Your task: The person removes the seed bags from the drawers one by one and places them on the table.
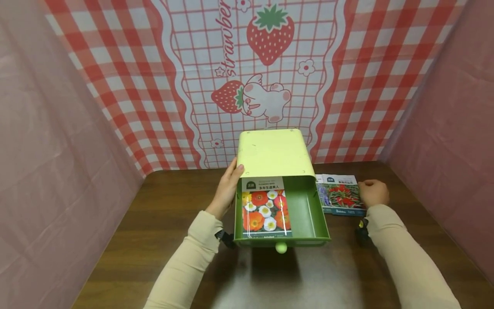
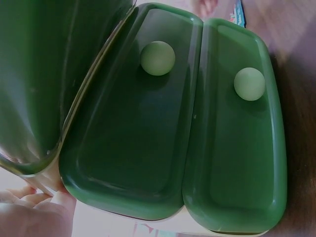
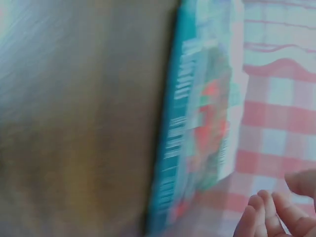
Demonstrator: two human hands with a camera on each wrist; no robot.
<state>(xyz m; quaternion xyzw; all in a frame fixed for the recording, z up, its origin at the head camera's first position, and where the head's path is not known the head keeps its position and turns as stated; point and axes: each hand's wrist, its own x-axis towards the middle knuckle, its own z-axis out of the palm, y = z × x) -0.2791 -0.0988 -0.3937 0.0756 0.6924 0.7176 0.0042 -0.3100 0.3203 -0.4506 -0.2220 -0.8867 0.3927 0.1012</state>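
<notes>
A small drawer cabinet [image 1: 275,154] with a pale yellow-green casing stands on the table, its green top drawer [image 1: 306,214] pulled out. Inside the drawer, at its left, lies a flower seed packet [image 1: 266,210] with orange and white blooms. My left hand [image 1: 225,189] rests along the casing's left side, thumb near the top front edge. Below the pulled-out drawer, two closed drawers [image 2: 131,138] with round knobs show in the left wrist view. My right hand [image 1: 373,193] is beside a red-flowered seed packet [image 1: 341,195], fingers loosely curled and holding nothing. Blur softens this packet in the right wrist view.
Another seed packet [image 1: 323,195] with purple blooms lies partly under the red-flowered one, right of the cabinet. Behind hangs a checked strawberry-print cloth [image 1: 266,86]. Pink curtains [image 1: 447,128] flank the wooden table [image 1: 162,223]. The drawer's knob [image 1: 281,247] sticks out toward the front.
</notes>
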